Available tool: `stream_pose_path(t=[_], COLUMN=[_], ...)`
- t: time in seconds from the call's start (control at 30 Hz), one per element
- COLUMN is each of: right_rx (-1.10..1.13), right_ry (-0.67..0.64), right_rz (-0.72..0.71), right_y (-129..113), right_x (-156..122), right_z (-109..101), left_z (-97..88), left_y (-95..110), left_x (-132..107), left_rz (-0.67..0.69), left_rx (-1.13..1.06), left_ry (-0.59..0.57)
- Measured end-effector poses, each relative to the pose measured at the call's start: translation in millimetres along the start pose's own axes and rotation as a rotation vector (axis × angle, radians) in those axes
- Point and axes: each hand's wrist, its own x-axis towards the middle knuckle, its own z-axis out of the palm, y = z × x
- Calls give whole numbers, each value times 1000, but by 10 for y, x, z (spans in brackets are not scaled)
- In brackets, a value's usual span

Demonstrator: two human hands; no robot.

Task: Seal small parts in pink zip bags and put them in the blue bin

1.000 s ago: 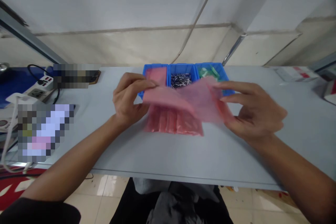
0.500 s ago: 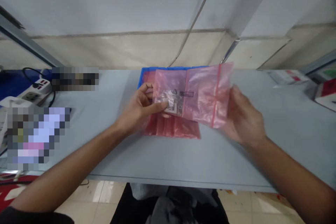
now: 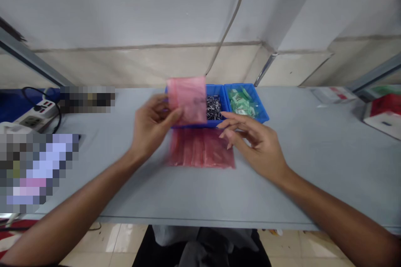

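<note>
My left hand (image 3: 153,124) pinches a folded pink zip bag (image 3: 188,100) between thumb and fingers, holding it up in front of the left blue bin (image 3: 171,91), whose contents it hides. My right hand (image 3: 254,145) holds nothing, its fingers spread just above the stack of flat pink bags (image 3: 202,148) on the table. Those fingertips are close to the middle bin of metal pins (image 3: 213,107). The right bin holds small green packets (image 3: 242,102). The bag's contents cannot be made out.
The grey table (image 3: 282,183) has its front edge near me and a wall behind it. A power strip (image 3: 36,117) with black cable stands at the left, beside blurred items. White papers (image 3: 332,95) and a red-and-white box (image 3: 384,114) lie at the right.
My right hand has let go of the bag and moved down from it. The bag is now folded smaller and sits higher, in my left hand. The green packets and pins show again.
</note>
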Motion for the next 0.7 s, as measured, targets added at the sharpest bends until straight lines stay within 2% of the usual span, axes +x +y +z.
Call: stream_pose_path(t=[0.07, 0.17, 0.27, 0.33, 0.4, 0.43, 0.5, 0.57, 0.63, 0.7], right_rx=[3, -14, -30, -40, -53, -60, -74, -89, -111, -134], right_ry=[29, 37, 21, 17, 17, 19, 23, 22, 11, -1], right_rz=[2, 15, 28, 30, 25, 21, 16, 17, 18, 10], right_y=[14, 31, 41, 41, 38, 37, 37, 42, 51, 60], right_x=[1, 1, -3, -3, 2, 6, 16, 25, 30, 30], right_z=[4, 12, 28, 40, 47, 49, 48, 44, 39, 34], left_z=[-124, -236, -288, -338, -410, -447, -505, -530, -521, -490], left_y=[-94, -243, -330, -330, -277, -235, -133, -38, 22, 47], left_x=[148, 306, 386, 435, 502, 541, 627, 709, 778, 831], left_rz=[157, 324, 451, 555, 639, 647, 583, 471, 394, 375], left_rx=[173, 422, 738, 900, 939, 925, 913, 948, 986, 994], left_ry=[137, 206, 208, 170, 28, -96, -385, -605, -705, -729])
